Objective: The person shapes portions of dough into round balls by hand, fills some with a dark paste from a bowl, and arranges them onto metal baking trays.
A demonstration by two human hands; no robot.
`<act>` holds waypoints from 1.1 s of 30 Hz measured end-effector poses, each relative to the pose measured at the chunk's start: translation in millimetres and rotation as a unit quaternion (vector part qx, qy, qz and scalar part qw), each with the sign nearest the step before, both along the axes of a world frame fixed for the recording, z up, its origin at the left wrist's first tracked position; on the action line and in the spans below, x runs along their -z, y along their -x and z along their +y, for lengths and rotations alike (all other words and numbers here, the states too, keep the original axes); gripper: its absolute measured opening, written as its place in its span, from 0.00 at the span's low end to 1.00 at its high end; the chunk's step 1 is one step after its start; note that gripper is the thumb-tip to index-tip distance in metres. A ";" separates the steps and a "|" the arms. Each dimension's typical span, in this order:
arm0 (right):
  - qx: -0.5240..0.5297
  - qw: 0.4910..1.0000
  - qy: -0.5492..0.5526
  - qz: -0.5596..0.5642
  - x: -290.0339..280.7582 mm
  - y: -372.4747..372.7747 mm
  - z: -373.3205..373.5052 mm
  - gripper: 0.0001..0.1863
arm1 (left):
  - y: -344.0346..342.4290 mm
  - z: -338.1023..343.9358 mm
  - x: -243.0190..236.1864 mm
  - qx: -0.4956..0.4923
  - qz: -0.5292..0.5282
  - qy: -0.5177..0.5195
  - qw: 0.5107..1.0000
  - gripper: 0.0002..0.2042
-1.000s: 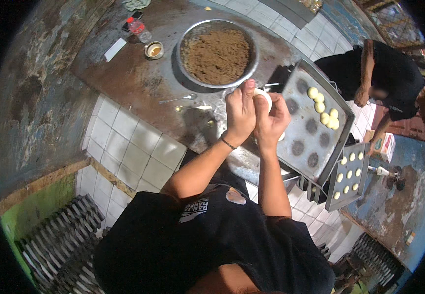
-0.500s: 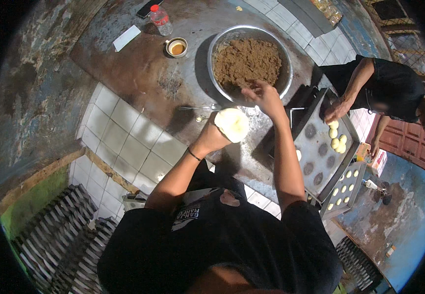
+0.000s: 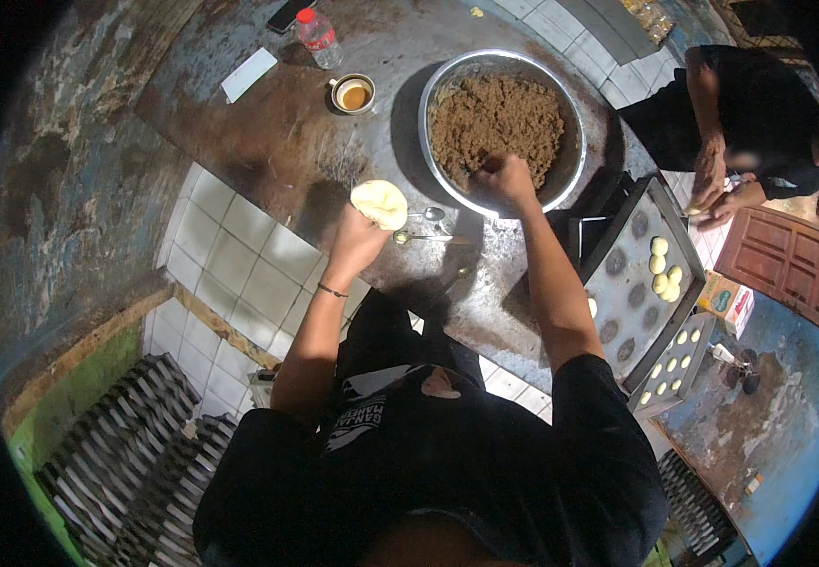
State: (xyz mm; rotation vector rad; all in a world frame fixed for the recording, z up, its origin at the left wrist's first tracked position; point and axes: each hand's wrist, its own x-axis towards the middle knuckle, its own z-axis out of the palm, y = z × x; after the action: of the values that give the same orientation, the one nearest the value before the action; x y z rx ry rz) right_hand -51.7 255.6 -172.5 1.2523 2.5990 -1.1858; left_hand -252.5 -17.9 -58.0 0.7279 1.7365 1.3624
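My left hand is closed round a pale yellow disc of dough, held up left of two spoons on the table. The disc looks thin, with a slight hollow in its face. My right hand reaches over the near rim of a large metal bowl with its fingers curled at the mound of brown crumbly filling. How much filling lies between the fingers is hidden.
A baking tray with several dough balls stands at the right, a second tray below it. A co-worker's hands are beyond them. A cup, a red-capped bottle and a white slip lie far left.
My left hand has moved left with the dough disc, away from my body's middle. My right hand's fingers have curled in at the filling. The co-worker's hand has left the tray.
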 end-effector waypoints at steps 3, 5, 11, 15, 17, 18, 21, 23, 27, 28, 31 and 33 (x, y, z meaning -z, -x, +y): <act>0.081 0.946 0.270 0.163 -12.3 -13.4 15.2 0.15 | -7.1 9.7 11.3 0.019 -0.002 0.006 1.000 0.12; 0.120 0.904 0.355 0.209 -36.1 -15.8 6.5 0.19 | -12.0 17.9 14.1 0.035 -0.004 0.016 0.999 0.12; -0.118 0.977 -0.170 0.043 -21.7 16.2 -5.7 0.15 | -39.0 41.5 4.4 0.046 -0.037 -0.008 0.998 0.12; -0.132 0.969 -0.166 -0.125 -4.0 18.8 -14.9 0.11 | -42.2 35.9 -20.1 0.061 -0.002 0.013 0.998 0.12; -0.161 0.960 -0.187 -0.135 1.2 21.7 -18.1 0.11 | -38.7 28.3 -13.9 0.052 -0.029 -0.002 0.998 0.13; -0.182 0.955 -0.198 -0.128 2.1 23.1 -19.0 0.12 | -37.3 24.3 -11.1 0.044 -0.045 -0.008 0.998 0.13; -0.130 0.966 -0.202 -0.092 15.4 15.2 -3.2 0.11 | -29.9 15.2 -11.4 0.049 -0.023 0.031 0.998 0.13; -0.051 0.996 -0.067 0.031 8.8 8.8 10.0 0.12 | -24.3 13.2 -13.1 0.037 -0.011 0.029 0.999 0.13; 0.120 0.916 0.344 0.167 -22.6 -17.1 8.0 0.17 | -18.7 21.2 -9.1 0.061 0.007 0.038 0.997 0.14; 0.128 0.911 0.355 0.169 -39.1 -20.7 3.4 0.19 | -17.9 24.7 -3.5 0.068 0.021 0.030 0.997 0.14; 0.176 0.884 0.401 0.165 -101.7 -24.6 -15.4 0.19 | -26.0 41.8 8.5 0.094 0.040 0.014 0.995 0.14; 0.164 0.864 0.408 0.244 -143.3 -27.6 -34.0 0.19 | -35.0 55.7 3.3 0.106 0.039 0.020 0.993 0.15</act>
State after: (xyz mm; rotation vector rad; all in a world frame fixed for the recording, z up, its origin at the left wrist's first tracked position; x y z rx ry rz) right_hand -24.1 221.6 -29.2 1.2913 1.6758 -2.5672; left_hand -217.5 37.8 -61.2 0.9253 1.6894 1.1648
